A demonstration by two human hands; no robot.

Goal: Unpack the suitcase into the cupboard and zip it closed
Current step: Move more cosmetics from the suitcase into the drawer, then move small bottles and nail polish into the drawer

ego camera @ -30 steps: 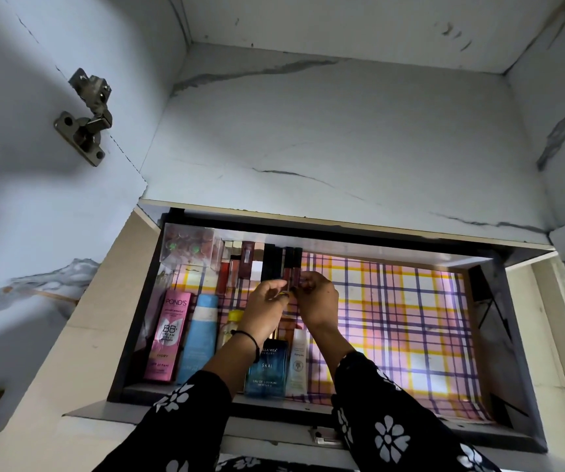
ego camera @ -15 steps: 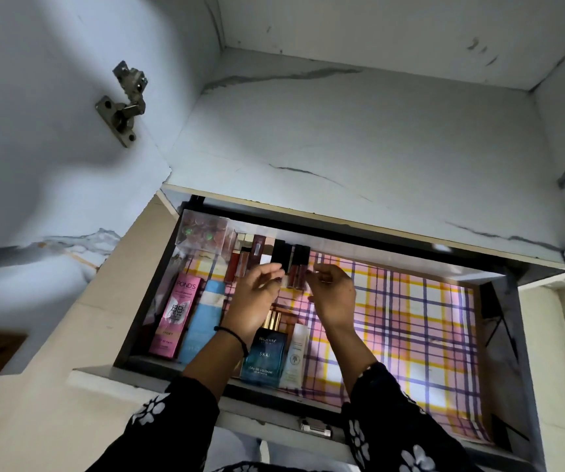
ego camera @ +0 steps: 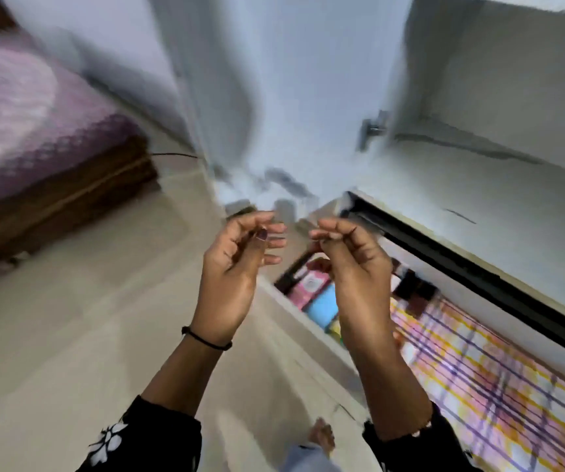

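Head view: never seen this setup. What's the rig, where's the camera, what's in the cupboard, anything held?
There is no machine here: a person works bare-handed, and one wide-angle camera on their head looks forward and down. The frame is motion-blurred. The left hand and right hand are raised side by side, fingers loosely curled, holding nothing visible. To their right, the open cupboard compartment has a plaid liner. A pink box and a blue tube lie inside, partly behind the right hand. A bed with a purple cover is at left.
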